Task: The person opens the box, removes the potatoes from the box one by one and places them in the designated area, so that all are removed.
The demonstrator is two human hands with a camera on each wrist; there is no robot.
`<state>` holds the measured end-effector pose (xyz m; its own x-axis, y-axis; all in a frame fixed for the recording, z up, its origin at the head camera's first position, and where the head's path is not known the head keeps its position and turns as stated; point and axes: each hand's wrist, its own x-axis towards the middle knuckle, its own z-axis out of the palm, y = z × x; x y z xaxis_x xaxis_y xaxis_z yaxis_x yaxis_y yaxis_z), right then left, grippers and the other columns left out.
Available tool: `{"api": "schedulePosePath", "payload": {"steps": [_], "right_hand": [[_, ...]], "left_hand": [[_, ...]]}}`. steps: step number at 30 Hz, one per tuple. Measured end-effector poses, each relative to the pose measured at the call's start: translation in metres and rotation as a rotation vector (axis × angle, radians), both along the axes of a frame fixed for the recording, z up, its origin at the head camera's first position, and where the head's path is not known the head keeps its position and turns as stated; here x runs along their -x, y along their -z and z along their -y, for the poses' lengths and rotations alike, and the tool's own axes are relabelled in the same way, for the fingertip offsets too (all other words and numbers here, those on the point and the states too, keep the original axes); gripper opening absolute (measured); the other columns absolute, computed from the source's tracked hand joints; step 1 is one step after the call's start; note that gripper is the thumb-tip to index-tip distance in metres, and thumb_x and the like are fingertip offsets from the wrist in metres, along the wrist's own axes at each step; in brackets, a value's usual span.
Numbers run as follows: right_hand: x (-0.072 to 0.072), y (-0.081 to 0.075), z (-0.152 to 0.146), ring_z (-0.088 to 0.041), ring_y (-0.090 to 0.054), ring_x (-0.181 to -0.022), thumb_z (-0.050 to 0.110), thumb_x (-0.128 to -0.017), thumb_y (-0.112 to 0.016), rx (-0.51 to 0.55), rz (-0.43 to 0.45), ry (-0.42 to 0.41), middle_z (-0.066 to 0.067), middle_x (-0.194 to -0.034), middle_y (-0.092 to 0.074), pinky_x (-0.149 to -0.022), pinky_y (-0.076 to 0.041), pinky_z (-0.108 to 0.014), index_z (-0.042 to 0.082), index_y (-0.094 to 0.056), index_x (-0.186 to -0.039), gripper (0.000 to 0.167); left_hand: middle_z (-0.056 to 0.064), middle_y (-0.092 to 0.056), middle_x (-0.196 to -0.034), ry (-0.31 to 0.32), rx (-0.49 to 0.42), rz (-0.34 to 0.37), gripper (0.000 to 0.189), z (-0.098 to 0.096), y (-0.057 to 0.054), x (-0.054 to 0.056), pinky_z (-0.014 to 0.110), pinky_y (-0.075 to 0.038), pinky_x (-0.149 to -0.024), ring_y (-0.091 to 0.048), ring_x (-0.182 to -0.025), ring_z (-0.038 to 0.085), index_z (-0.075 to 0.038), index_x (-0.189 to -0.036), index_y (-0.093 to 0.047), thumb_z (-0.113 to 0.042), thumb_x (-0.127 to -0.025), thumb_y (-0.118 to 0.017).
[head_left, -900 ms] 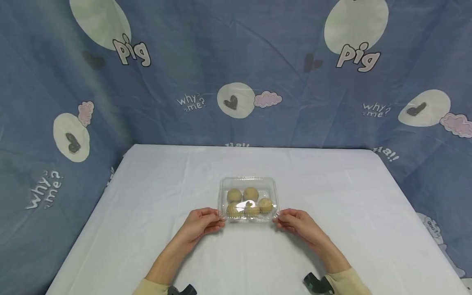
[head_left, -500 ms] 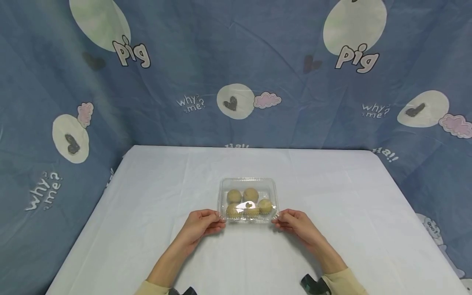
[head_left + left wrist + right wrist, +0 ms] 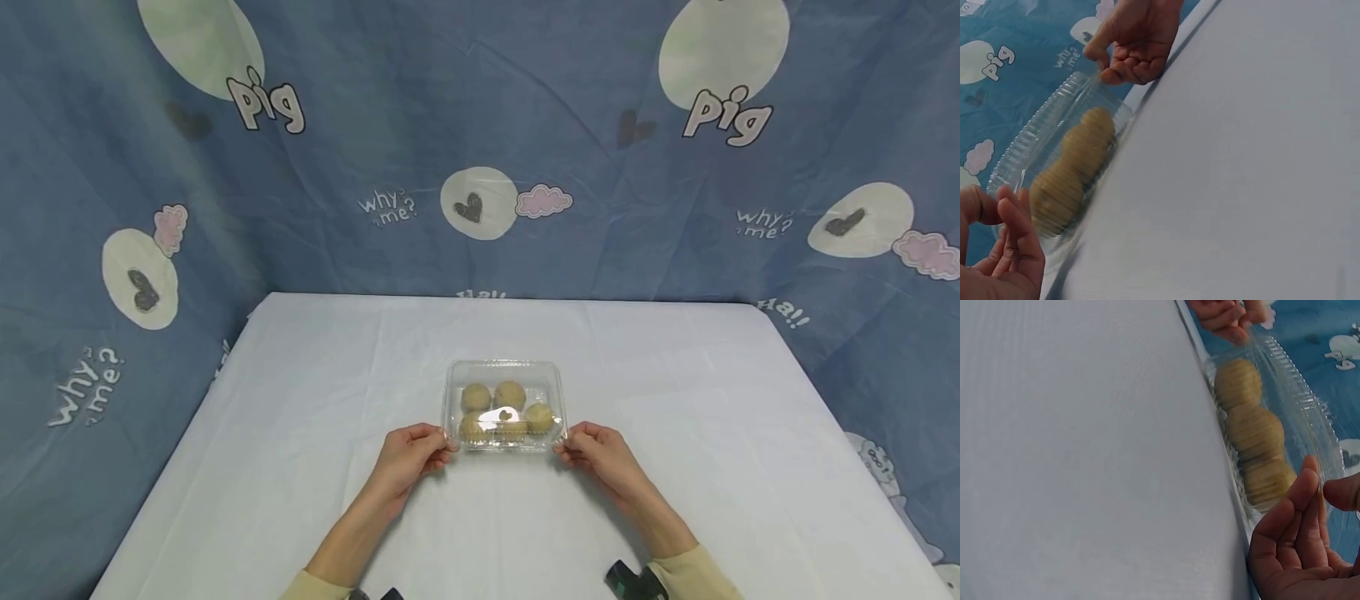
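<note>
A clear plastic clamshell box [image 3: 542,379] with a ribbed rim lies closed at the middle of the white table. Several round, yellow-brown potato-like balls [image 3: 510,395] show through its lid. My left hand [image 3: 411,458] pinches the near left corner of the rim between thumb and fingers. At the near right corner, my right hand [image 3: 606,460] has the rim pinched the same way. In the left wrist view, the left hand's fingers [image 3: 1022,234] are at the lid edge. The right wrist view shows the right thumb [image 3: 1342,492] and fingertips meeting at the other corner.
A white cloth [image 3: 675,375] covers the table around the box. Behind and beside the table hangs a blue patterned curtain [image 3: 322,233]. Dark wrist-worn devices [image 3: 636,581] sit near the sleeves at the front.
The box stays in place with both hands at its corners. Both forearms and sleeves have shifted slightly inward.
</note>
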<state>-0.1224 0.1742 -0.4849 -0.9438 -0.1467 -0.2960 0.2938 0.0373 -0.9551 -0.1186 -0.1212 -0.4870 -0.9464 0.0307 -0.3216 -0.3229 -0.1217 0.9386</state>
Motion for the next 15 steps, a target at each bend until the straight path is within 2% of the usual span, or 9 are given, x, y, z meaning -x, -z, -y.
{"api": "schedulePosePath", "payload": {"steps": [6,15], "right_hand": [[-0.0004,0.0005,0.0011,-0.013,-0.061,-0.076,0.002,-0.088,-0.054,-0.021,-0.011,0.017,-0.007,-0.081,-0.067,-0.069,-0.055,-0.023,-0.004,-0.059,-0.09,0.008],[-0.0022,-0.0015,0.001,-0.011,-0.059,-0.075,0.004,-0.092,-0.056,-0.015,-0.009,0.003,-0.005,-0.081,-0.066,-0.069,-0.055,-0.022,-0.006,-0.058,-0.095,0.01]], "left_hand": [[0.008,-0.067,-0.075,-0.032,0.005,-0.008,0.007,-0.003,0.0013,-0.0014,0.018,-0.049,-0.054,-0.057,-0.061,0.01,0.004,-0.089,-0.066,0.0,-0.084,-0.062],[0.008,-0.067,-0.076,-0.032,0.0,0.001,0.009,-0.0039,0.0009,-0.0021,0.016,-0.045,-0.052,-0.052,-0.061,0.009,0.005,-0.091,-0.065,0.0,-0.085,-0.062]]}}
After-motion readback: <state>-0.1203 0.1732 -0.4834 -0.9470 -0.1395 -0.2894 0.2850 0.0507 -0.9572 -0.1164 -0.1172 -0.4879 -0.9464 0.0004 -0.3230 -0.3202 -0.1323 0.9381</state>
